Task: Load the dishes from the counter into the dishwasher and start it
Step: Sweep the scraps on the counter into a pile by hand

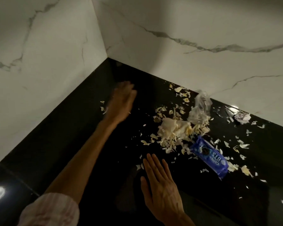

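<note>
Two hands over glossy black counter (82,121): left hand (121,103) blurred, fingers straight, far corner; right hand (160,183) flat, empty. Pale vegetable scraps (175,131), blue biscuit packet (209,157) just right of both.

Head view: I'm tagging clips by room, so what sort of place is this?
Probably a kitchen counter corner: a glossy black countertop meets white marble-look walls, with vegetable peelings and a blue biscuit packet scattered on it.

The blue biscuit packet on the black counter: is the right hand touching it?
Apart. The head view shows bare black counter between the open right hand and the blue biscuit packet.
</note>
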Demonstrator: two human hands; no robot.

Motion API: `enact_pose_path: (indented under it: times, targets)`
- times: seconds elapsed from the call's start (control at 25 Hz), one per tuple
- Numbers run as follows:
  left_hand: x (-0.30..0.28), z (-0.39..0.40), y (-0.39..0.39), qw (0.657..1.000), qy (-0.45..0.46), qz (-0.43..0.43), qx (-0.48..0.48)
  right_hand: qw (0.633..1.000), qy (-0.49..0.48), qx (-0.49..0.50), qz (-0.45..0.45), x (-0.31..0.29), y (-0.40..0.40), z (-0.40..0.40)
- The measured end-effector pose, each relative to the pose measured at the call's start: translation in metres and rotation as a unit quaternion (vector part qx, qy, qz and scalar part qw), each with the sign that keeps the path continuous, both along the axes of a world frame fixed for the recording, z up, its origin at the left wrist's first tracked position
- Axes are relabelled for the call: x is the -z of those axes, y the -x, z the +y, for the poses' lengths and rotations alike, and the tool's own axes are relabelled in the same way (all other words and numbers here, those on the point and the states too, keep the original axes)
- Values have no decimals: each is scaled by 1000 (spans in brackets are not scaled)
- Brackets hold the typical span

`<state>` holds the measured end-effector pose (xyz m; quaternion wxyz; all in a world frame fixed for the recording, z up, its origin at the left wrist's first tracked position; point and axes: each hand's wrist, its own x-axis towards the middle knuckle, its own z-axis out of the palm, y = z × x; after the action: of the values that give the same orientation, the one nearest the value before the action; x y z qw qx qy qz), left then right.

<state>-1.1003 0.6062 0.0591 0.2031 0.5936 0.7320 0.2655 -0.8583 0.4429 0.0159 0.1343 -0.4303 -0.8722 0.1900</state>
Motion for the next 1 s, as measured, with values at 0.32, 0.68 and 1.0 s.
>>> enact_pose_path:
  times: [0.32,0.68,1.0]
  targets:
    - [35,-28,93,982,97,147,-70,906,-5,404,130,-48,-204,87]
    - [20,76,-49,993,78,5,87,901,92,395,157,-49,-199,242]
    - [8,103,-118,983,77,-106,126,936,242,130,219,-41,-81,261]
